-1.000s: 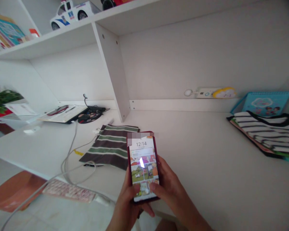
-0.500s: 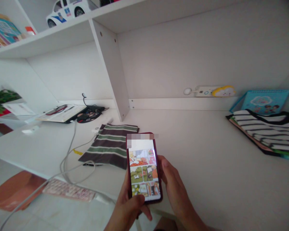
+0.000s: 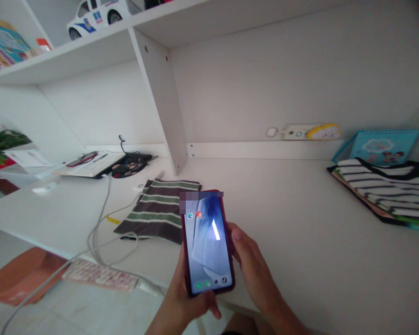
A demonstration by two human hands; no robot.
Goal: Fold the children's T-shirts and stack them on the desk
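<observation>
A smartphone [image 3: 207, 246] in a dark red case is held upright over the desk's front edge, its lit screen showing a blue-white home screen with a few icons. My left hand [image 3: 190, 298] is wrapped round its lower left side, the thumb at the bottom edge. Along the right side, my right hand [image 3: 249, 263] grips the case, its fingers partly hidden behind the phone. Just behind the phone lies a folded cloth [image 3: 160, 209] with brown, green and white stripes, partly covered by it.
Loose white cables [image 3: 97, 232] trail over the left desk edge above an orange-brown basin [image 3: 24, 274]. A striped folded shirt [image 3: 387, 190] and a blue desk calendar [image 3: 384, 146] stand at the right. A power strip [image 3: 296, 132] is on the back panel; a toy car [image 3: 97, 18] sits overhead.
The phone's screen has gone from a page of colourful pictures to the home screen. My left thumb has slid down off the screen to its bottom edge. The phone has shifted slightly left.
</observation>
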